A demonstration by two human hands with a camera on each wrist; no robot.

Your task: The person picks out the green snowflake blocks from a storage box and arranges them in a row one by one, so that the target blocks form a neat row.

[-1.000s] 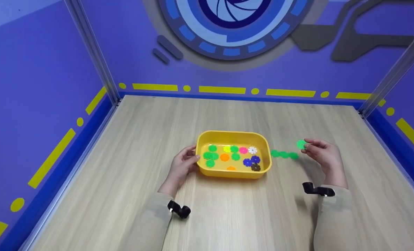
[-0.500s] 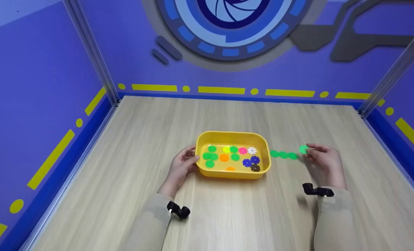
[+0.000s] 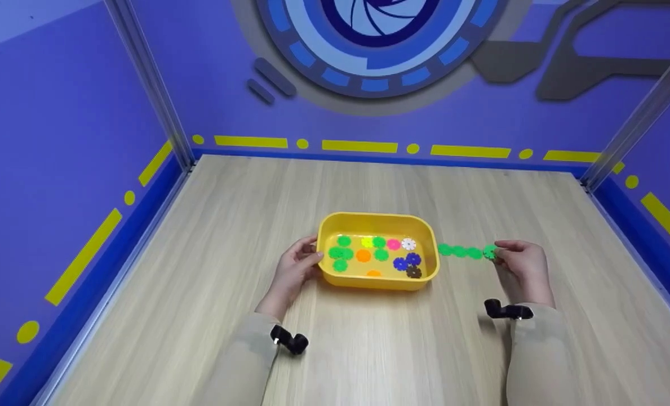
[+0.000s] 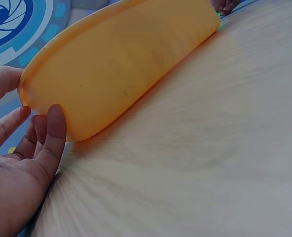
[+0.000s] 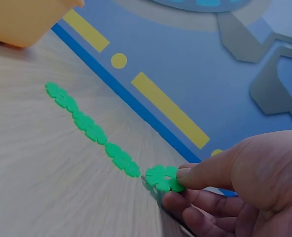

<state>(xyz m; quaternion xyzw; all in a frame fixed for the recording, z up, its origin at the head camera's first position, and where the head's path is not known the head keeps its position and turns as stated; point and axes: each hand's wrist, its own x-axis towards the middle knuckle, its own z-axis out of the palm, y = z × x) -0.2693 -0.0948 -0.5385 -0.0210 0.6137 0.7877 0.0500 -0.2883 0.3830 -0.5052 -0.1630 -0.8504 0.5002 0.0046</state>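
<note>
My left hand (image 3: 296, 272) grips the left end of a yellow plastic bin (image 3: 377, 283), thumb over the rim and fingers against the outer wall (image 4: 111, 74). Inside the bin lie several snowflake discs: green (image 3: 340, 265), orange (image 3: 363, 256), blue (image 3: 400, 264), pink, white, yellow and dark brown. To the bin's right, a row of green snowflake discs (image 3: 460, 251) lies on the table. My right hand (image 3: 525, 268) pinches one green snowflake disc (image 5: 161, 177) between thumb and fingers, slightly tilted, right at the row's right end.
The wooden table (image 3: 380, 349) is bounded by a blue back wall (image 3: 368, 121) and blue side walls with metal corner posts. A black wrist camera (image 3: 289, 340) sits on the left sleeve, another (image 3: 508, 310) on the right sleeve.
My right hand has come down toward me with the green snowflake disc, from above and behind the row's end to right beside it. The left hand and bin stay put.
</note>
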